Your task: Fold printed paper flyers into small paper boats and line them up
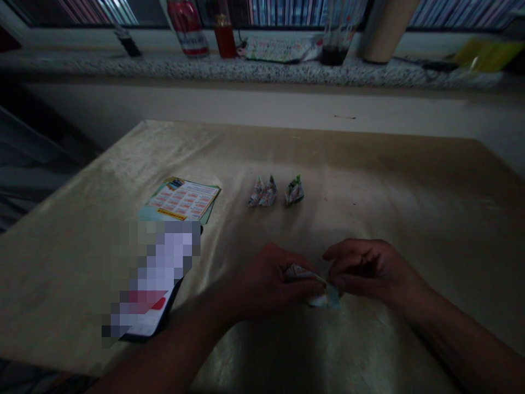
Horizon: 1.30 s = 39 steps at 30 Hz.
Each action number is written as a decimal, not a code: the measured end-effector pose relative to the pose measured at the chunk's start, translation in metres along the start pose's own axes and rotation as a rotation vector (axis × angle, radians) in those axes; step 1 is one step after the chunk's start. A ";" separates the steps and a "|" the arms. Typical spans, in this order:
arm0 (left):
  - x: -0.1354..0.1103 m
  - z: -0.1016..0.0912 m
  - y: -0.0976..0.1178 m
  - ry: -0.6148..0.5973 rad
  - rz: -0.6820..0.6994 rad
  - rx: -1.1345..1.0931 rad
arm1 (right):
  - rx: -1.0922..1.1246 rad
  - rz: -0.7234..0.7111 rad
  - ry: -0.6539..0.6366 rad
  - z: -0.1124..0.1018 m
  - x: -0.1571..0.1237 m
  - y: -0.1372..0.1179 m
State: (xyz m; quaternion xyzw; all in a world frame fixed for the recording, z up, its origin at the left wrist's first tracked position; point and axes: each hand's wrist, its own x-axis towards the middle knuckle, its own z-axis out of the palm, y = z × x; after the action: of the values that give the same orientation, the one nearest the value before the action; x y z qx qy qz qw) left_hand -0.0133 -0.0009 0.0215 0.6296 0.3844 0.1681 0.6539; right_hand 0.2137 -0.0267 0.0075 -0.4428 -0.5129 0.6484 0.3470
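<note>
Low over the near part of the table, my left hand point(266, 284) is closed on a small piece of folded printed paper point(324, 298), thumb on top. The curled fingers of my right hand point(369, 273) pinch at the paper's right edge, thumb and fingertips close together there. Part of the paper is hidden under the left thumb and fingers. Beyond the hands stand small folded paper shapes: a two-pointed one point(263, 192) and a single greenish-tipped one point(294, 191) to its right.
To the left lie a stack of printed cards point(182, 200) and a phone point(158, 295) with a blurred screen. The table point(389, 180) meets a wall under a granite windowsill point(262, 71), which holds a red can point(188, 30), a small red bottle point(225, 38) and a cup with dark liquid point(334, 52).
</note>
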 end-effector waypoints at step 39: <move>0.004 -0.002 -0.008 0.016 0.023 -0.219 | -0.662 -0.702 -0.068 -0.006 -0.006 -0.006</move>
State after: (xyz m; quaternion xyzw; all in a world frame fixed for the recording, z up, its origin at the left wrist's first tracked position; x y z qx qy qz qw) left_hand -0.0141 0.0022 0.0130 0.5574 0.3617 0.2217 0.7137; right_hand 0.2216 -0.0281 0.0146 -0.3083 -0.8211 0.3083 0.3683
